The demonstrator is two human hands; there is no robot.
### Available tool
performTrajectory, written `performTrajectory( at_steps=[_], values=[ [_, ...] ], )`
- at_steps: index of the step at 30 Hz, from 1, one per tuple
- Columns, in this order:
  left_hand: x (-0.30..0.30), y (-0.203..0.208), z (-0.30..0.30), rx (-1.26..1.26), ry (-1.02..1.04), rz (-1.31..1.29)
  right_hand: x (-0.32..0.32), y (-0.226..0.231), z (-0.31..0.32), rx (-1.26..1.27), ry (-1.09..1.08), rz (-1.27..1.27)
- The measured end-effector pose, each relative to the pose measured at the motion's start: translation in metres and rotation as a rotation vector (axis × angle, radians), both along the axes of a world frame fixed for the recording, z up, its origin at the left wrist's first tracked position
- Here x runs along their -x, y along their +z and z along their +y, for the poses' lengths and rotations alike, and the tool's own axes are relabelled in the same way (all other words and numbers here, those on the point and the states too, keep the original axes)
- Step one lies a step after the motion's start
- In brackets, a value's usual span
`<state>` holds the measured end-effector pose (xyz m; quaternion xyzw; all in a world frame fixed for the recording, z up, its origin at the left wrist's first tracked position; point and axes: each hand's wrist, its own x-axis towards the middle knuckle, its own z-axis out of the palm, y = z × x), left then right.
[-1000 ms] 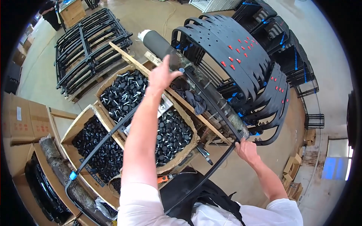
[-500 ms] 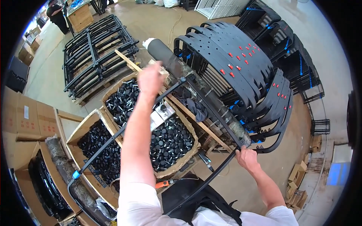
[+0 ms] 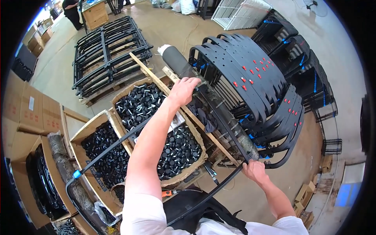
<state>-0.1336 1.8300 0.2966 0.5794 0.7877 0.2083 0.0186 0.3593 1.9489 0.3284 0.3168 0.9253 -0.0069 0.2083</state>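
Note:
A black metal tube frame (image 3: 221, 117) lies slanted in front of me, its left leg wrapped with a piece of blue tape (image 3: 76, 174). My left hand (image 3: 182, 92) is at the frame's far corner, fingers bent and pressed together over it; what they pinch there is hidden. My right hand (image 3: 255, 171) grips the near right corner, thumb and fingers round the tube. Below my left forearm, cardboard boxes hold black round feet with pale screw stems (image 3: 178, 150) and small glossy black parts (image 3: 103, 150).
A wrapped roll (image 3: 176, 60) and a wooden strip (image 3: 150, 74) lie by the frame. Curved black panels with red pieces (image 3: 243, 62) stack at right. Black frames (image 3: 105, 55) lie on a pallet at far left. An orange-handled tool (image 3: 168, 193) sits near my body.
My left hand has come down and to the right, from above the boxes onto the frame's far corner, covering the round piece seen there. My right hand stays on its corner.

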Motion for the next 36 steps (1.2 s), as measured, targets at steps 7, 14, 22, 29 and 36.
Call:
performTrajectory(
  at_steps=[7,14,22,29,36],
  values=[
    [-0.033,-0.013,-0.172,-0.012,0.541,-0.127,0.123,0.009,0.047,-0.052,0.523,0.217],
    [-0.051,-0.044,-0.256,0.059,0.792,-0.229,0.371,0.020,-0.004,-0.149,0.937,0.708],
    [-0.043,-0.024,-0.243,0.225,0.848,-0.446,0.420,-0.009,0.020,-0.398,0.864,0.113],
    [-0.033,-0.018,-0.236,0.315,0.822,-0.508,0.419,-0.015,0.025,-0.311,0.815,0.068],
    [-0.006,-0.043,-0.239,0.317,0.802,-0.708,0.431,0.003,0.010,-0.159,0.553,-0.019]
  ],
)
